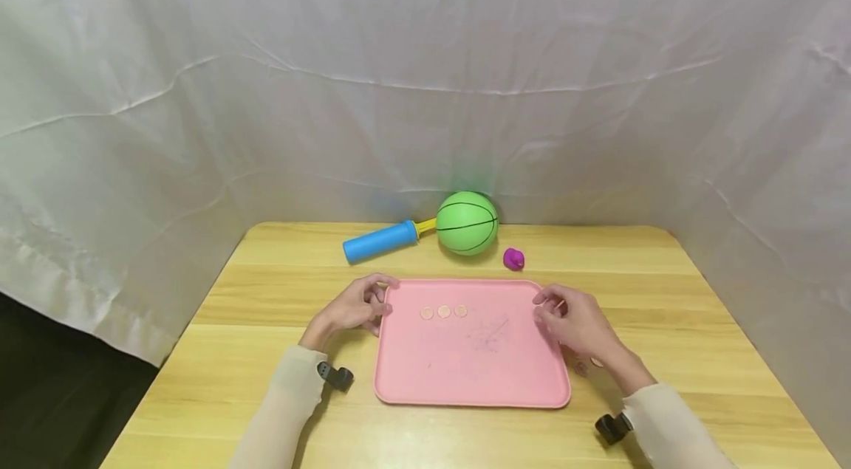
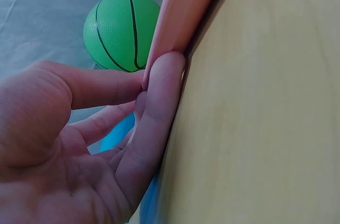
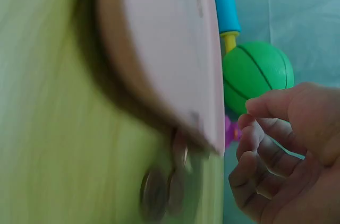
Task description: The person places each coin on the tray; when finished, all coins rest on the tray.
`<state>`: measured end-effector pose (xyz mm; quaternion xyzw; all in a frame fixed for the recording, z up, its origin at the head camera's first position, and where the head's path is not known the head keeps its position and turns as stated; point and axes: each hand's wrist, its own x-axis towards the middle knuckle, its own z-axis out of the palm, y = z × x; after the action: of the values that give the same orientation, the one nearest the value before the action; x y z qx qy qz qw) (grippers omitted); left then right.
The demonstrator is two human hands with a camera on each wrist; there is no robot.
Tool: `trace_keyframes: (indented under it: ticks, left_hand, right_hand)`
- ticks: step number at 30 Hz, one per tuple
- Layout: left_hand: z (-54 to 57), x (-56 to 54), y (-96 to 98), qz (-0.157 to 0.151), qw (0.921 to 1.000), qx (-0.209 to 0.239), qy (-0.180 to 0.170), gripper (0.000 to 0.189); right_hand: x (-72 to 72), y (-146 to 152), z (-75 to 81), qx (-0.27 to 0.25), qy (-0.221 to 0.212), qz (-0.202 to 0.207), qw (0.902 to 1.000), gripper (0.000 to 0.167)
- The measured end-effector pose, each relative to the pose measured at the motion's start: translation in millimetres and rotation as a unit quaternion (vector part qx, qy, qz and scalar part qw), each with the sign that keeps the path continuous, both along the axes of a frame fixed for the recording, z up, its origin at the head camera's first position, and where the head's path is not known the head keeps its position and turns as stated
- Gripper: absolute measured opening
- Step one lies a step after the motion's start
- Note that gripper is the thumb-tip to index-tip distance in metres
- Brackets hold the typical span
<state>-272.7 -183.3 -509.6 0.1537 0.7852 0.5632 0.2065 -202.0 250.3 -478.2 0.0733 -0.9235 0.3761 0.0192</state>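
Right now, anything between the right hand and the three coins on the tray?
Nothing visible: in the head view, only the scuffed surface of the pink tray lies between the right hand, at the tray's right side, and the three coins. The left hand holds the opposite edge, beyond them.

I can't read any text, label, brand or number from here. The three coins [image 1: 444, 312] lined up near the far edge of the pink tray [image 1: 452, 380] show faces too small to make out, and the loose coins [image 3: 154, 195] just outside its right edge are blurred to me. The tray's dark marks [image 1: 488, 336] form no letters I can recognise.
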Motion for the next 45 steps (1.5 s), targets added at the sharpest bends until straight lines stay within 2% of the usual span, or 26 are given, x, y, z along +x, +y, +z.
trace_keyframes:
  ticks: [5, 12, 17, 28, 35, 38, 45]
  left_hand:
    - [0.8, 0.5, 0.8, 0.003, 1.0, -0.003, -0.005, 0.051]
    - [0.5, 0.6, 0.9, 0.005, 1.0, -0.004, -0.001, 0.051]
    - [-0.5, 0.6, 1.7, 0.007, 1.0, -0.006, -0.001, 0.051]
    - [3.3, -0.6, 1.3, 0.007, 0.9999, -0.008, -0.001, 0.05]
    - [2.7, 0.4, 0.3, 0.008, 0.9999, -0.008, 0.0, 0.05]
    - [1.9, 0.9, 0.0, 0.011, 0.9999, -0.007, -0.002, 0.05]
    - [2.0, 0.6, 0.3, 0.01, 0.9999, -0.008, -0.002, 0.051]
  right_hand:
    - [7.8, 20, -4.3, 0.028, -0.002, -0.012, 0.9995, 0.01]
    - [17.4, 42, -3.4, -0.009, -0.04, -0.026, 0.9988, 0.016]
    - [23.4, 58, -3.1, 0.013, -0.028, -0.028, 0.9991, 0.017]
    - [38.8, 94, -13.9, 0.017, -0.036, -0.034, 0.9986, 0.023]
    - [42.9, 99, -18.0, -0.003, -0.038, -0.024, 0.999, 0.027]
    - [41.7, 97, -19.8, 0.005, -0.037, -0.017, 0.9992, 0.032]
    - [38.6, 91, -20.8, 0.007, -0.053, -0.03, 0.9981, 0.031]
